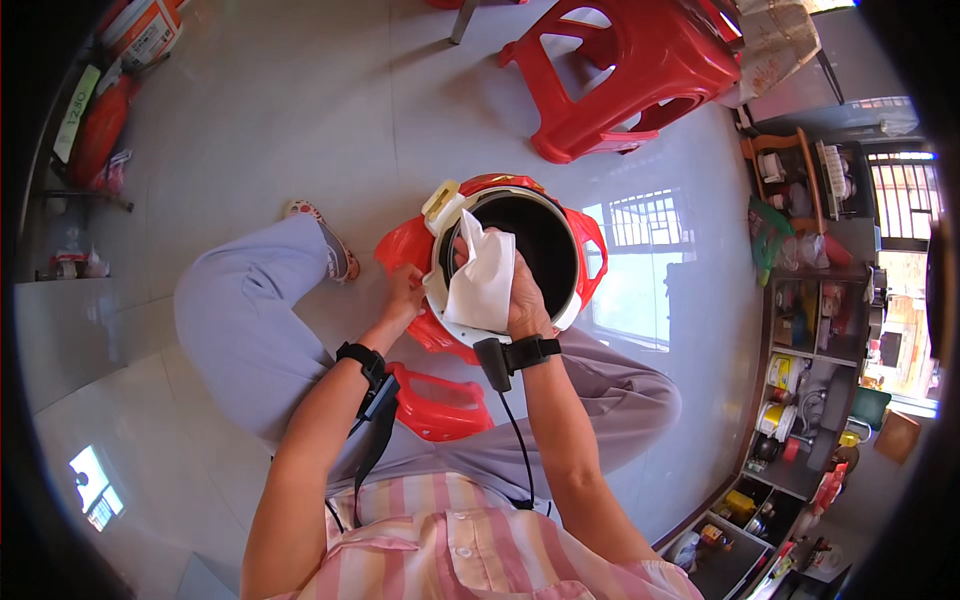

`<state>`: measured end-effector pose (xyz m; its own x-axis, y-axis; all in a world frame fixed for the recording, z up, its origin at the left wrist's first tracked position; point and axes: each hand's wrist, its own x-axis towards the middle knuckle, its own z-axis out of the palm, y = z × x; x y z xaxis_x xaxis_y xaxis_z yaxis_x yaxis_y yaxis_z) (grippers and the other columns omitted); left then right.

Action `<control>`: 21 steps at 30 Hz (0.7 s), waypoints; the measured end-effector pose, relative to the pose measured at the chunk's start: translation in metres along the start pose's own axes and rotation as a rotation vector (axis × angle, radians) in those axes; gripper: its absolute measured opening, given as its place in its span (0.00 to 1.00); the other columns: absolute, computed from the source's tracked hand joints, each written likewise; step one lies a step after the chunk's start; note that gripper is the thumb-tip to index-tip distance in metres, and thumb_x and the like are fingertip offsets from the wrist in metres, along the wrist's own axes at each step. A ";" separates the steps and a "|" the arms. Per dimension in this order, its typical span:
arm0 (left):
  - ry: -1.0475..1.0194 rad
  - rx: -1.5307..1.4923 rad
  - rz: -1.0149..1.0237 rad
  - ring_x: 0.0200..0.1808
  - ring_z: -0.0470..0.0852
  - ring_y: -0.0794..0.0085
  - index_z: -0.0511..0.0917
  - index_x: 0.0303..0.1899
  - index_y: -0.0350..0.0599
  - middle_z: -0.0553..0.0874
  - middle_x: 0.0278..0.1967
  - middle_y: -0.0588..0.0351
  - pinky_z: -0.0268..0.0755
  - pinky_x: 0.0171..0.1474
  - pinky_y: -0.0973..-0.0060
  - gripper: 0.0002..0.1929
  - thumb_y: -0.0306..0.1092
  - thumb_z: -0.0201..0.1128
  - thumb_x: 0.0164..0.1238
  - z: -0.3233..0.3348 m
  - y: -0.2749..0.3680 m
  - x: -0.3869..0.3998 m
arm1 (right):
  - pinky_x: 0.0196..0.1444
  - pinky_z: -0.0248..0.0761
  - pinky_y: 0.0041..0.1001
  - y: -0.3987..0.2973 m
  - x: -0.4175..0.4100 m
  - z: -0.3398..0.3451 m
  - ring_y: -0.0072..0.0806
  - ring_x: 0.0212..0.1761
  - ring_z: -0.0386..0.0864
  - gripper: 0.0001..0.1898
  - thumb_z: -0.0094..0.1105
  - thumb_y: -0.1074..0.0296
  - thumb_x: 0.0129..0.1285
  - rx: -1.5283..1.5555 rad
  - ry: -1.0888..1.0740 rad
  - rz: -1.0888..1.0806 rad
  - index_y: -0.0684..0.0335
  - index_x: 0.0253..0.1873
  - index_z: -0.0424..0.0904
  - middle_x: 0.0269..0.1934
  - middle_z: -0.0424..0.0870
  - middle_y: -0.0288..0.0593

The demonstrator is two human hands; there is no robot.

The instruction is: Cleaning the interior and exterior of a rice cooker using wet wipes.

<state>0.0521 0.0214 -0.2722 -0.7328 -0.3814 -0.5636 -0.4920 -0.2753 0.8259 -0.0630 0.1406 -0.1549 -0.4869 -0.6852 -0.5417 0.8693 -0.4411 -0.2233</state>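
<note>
A rice cooker body (pixel 459 334) with a pale rim stands in front of me, its lid not in view. Its round dark interior (pixel 544 232) faces up. My right hand (pixel 525 296) reaches over the near rim and holds a white cloth or paper wipe (pixel 484 289) inside the opening, hiding part of the inner wall. At the cooker's left edge, my left hand (pixel 405 294) grips the outer rim with curled fingers. Red plastic, seemingly a bag (pixel 405 244), surrounds the cooker's base.
A red plastic stool (pixel 630 67) stands on the tiled floor (pixel 300 97) beyond the cooker. Another red plastic piece with an opening (pixel 442 405) sits between my legs. Shelves (pixel 795 352) with household goods line the right; a bucket (pixel 142 34) is at upper left.
</note>
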 end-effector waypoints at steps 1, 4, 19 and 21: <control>-0.003 0.004 0.003 0.23 0.77 0.69 0.67 0.39 0.44 0.71 0.31 0.52 0.76 0.20 0.74 0.11 0.21 0.56 0.55 0.000 -0.003 0.001 | 0.51 0.73 0.41 0.002 -0.002 0.002 0.48 0.50 0.75 0.13 0.53 0.64 0.62 0.020 0.015 -0.009 0.61 0.50 0.73 0.49 0.75 0.56; -0.011 0.020 -0.008 0.26 0.76 0.69 0.67 0.39 0.45 0.69 0.31 0.54 0.77 0.22 0.74 0.11 0.22 0.56 0.54 0.000 -0.005 0.004 | 0.52 0.72 0.41 0.006 -0.009 0.010 0.48 0.51 0.75 0.13 0.55 0.66 0.60 0.068 -0.062 -0.006 0.61 0.49 0.73 0.50 0.75 0.55; -0.010 0.030 -0.075 0.22 0.78 0.70 0.67 0.40 0.42 0.71 0.29 0.53 0.75 0.20 0.76 0.11 0.19 0.55 0.55 0.001 0.014 -0.003 | 0.32 0.68 0.29 -0.065 0.051 0.005 0.36 0.27 0.75 0.08 0.50 0.71 0.59 -1.525 0.425 -0.844 0.68 0.39 0.74 0.27 0.77 0.49; -0.029 0.029 -0.069 0.20 0.77 0.71 0.67 0.39 0.41 0.72 0.26 0.54 0.74 0.19 0.77 0.10 0.19 0.55 0.55 -0.001 0.018 -0.007 | 0.34 0.68 0.33 -0.070 0.069 0.017 0.42 0.30 0.75 0.08 0.50 0.71 0.58 -1.678 0.361 -0.998 0.68 0.39 0.75 0.29 0.76 0.52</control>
<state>0.0484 0.0179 -0.2533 -0.7098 -0.3364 -0.6188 -0.5548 -0.2743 0.7855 -0.1588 0.1147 -0.1632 -0.9161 -0.3613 0.1741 -0.3510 0.5123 -0.7838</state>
